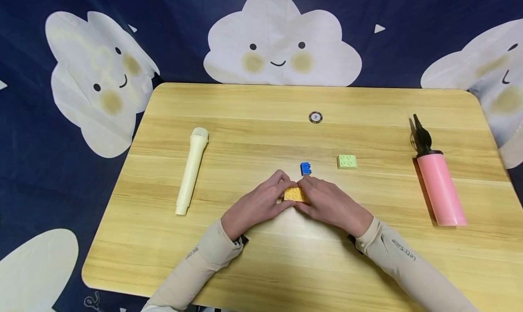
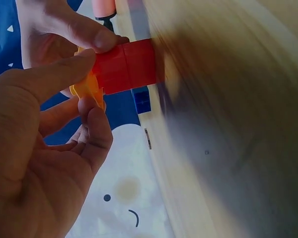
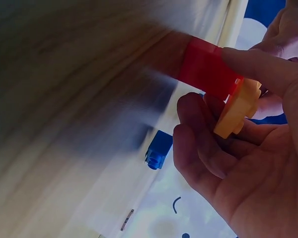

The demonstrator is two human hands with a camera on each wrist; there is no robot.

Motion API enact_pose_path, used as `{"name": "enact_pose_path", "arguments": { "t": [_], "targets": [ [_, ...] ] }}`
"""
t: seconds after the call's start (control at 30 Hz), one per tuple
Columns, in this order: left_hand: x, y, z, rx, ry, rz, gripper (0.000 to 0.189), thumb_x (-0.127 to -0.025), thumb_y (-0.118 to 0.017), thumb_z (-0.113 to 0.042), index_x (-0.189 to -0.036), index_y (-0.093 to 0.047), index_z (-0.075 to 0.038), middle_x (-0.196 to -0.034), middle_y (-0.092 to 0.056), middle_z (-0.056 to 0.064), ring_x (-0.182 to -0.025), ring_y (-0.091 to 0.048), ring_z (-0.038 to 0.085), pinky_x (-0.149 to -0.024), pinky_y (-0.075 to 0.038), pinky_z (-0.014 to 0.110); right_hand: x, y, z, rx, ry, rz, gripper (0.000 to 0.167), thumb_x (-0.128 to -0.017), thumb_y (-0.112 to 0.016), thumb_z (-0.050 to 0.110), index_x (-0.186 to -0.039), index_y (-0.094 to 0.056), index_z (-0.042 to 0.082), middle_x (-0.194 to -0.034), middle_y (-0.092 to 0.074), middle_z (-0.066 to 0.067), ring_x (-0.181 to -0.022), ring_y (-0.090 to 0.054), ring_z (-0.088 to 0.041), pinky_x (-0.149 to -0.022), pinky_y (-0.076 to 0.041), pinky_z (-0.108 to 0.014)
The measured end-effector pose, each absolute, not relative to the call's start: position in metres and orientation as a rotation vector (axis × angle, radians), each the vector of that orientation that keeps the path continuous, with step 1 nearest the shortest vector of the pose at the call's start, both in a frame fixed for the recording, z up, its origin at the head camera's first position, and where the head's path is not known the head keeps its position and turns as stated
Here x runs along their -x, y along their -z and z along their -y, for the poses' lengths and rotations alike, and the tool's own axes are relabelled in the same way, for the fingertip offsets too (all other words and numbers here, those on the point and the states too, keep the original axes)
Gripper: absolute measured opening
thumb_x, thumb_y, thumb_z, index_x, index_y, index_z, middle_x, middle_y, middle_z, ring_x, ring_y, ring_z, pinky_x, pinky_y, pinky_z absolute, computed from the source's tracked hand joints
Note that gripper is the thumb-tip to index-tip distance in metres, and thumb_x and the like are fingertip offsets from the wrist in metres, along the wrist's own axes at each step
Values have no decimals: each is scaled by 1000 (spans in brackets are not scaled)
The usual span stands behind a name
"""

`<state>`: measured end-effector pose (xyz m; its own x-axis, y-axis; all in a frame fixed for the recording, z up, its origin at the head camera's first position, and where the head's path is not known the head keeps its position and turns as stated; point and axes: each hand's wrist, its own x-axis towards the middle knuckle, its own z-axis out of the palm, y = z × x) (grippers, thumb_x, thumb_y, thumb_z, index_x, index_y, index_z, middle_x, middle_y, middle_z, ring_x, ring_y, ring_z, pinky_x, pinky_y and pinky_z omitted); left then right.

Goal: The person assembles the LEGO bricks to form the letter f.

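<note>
An orange-yellow toy brick [image 1: 294, 194] with studs on top lies between both hands, over a stack of red bricks [image 2: 125, 67] that stands on the table. My left hand [image 1: 267, 198] pinches the orange brick from the left, thumb at the near side and fingers at the far side. From the right, my right hand [image 1: 332, 204] grips the same brick, its thumb close to the red stack in the right wrist view. A small blue brick [image 1: 305, 168] lies just beyond the fingertips. Farther right is a light green brick [image 1: 347, 161]. The head view hides the red bricks.
A cream toy microphone [image 1: 192, 171] lies on the left of the wooden table [image 1: 245, 107]. To the right is a pink hand pump [image 1: 441, 187] with a black nozzle. A round dark chip [image 1: 315, 117] lies toward the back edge, before a cloud-patterned cloth [image 1: 175, 35].
</note>
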<state>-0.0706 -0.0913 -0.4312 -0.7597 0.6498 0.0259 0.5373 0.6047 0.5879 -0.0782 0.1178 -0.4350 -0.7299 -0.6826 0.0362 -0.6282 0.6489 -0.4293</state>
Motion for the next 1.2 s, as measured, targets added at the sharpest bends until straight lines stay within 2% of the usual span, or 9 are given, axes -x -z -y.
{"name": "enact_pose_path", "arguments": {
  "t": [0.33,0.8,1.2],
  "targets": [
    [70,432,90,-983,-845,-2657,35,-96,-69,-23,-124,-64,-3,-111,-49,5,-87,-53,8,-80,-49,20,78,437,-117,1090,657,-2744,30,-85,-79,24,-95,-59,4,-81,-51,2,-68,-45,-12,-60,-43,-29],
    [71,429,86,-1011,-771,-2696,37,-95,-71,-23,-124,-64,-1,-108,-49,6,-79,-50,8,-74,-46,16,80,437,-117,1089,662,-2758,28,-84,-78,21,-94,-59,4,-82,-51,1,-68,-44,-12,-60,-43,-29],
    [67,438,87,-1007,-800,-2738,35,-94,-72,-26,-120,-65,-4,-104,-49,3,-76,-47,7,-71,-45,16,74,440,-119,1077,677,-2754,29,-85,-79,20,-100,-62,2,-93,-61,-4,-76,-53,-13,-67,-51,-31]
  ]
}}
